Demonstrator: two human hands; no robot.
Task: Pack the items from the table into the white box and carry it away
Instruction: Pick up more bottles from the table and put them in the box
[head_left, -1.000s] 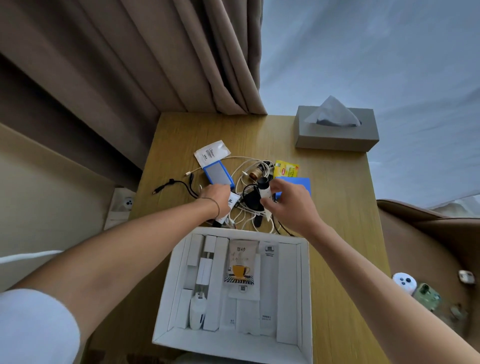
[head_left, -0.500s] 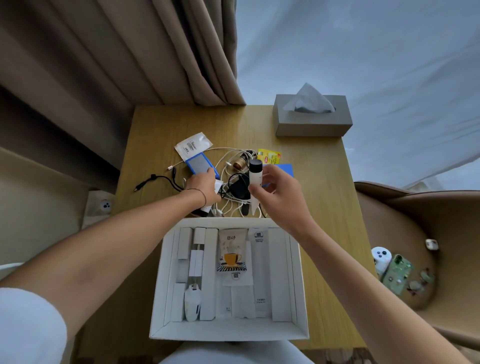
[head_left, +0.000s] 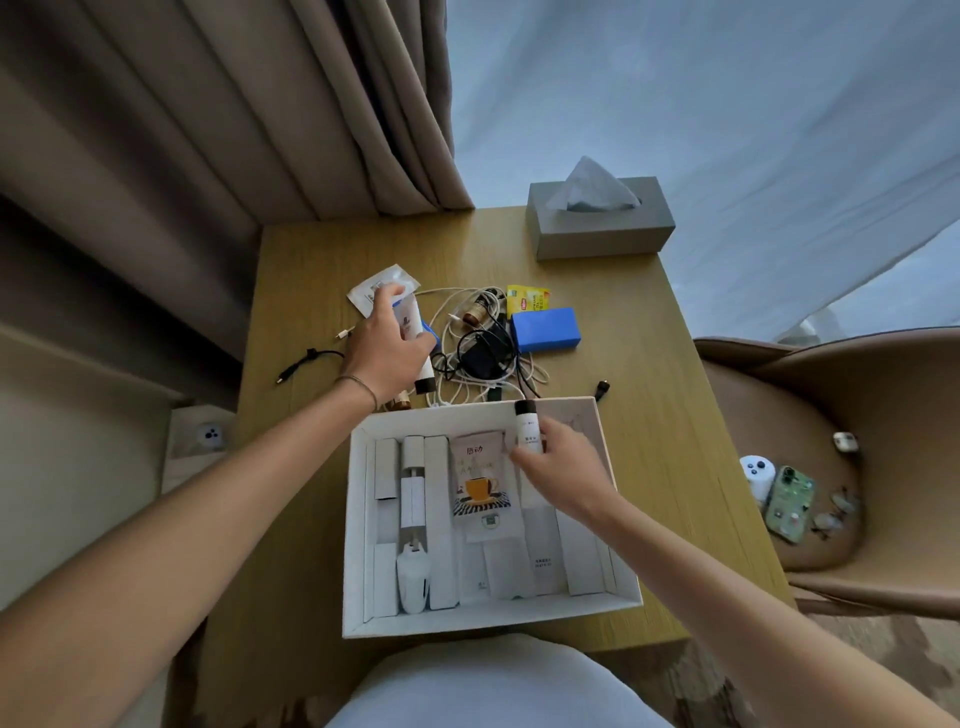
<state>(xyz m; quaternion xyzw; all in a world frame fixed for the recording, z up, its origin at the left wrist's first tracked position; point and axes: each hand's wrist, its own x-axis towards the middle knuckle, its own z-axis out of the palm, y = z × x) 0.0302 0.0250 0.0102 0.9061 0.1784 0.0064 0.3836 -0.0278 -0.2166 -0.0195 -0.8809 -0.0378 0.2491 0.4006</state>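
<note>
The white box (head_left: 358, 525) sits low in the middle of the frame, at the near edge of the wooden table (head_left: 649, 364), already lined with packets and small cartons. The right hand (head_left: 563, 478) pinches a small white bottle (head_left: 529, 428) with a dark cap over the box's upper right corner. The left hand (head_left: 387, 345), further up and left, curls round a white tube (head_left: 413, 332) beside the cable tangle (head_left: 483, 353). Packing looks midway: the blue block (head_left: 545, 330), yellow packet (head_left: 527, 300) and white sachet (head_left: 382, 283) wait above. Next, the bottle likely needs lowering into a free gap, then the tube.
</note>
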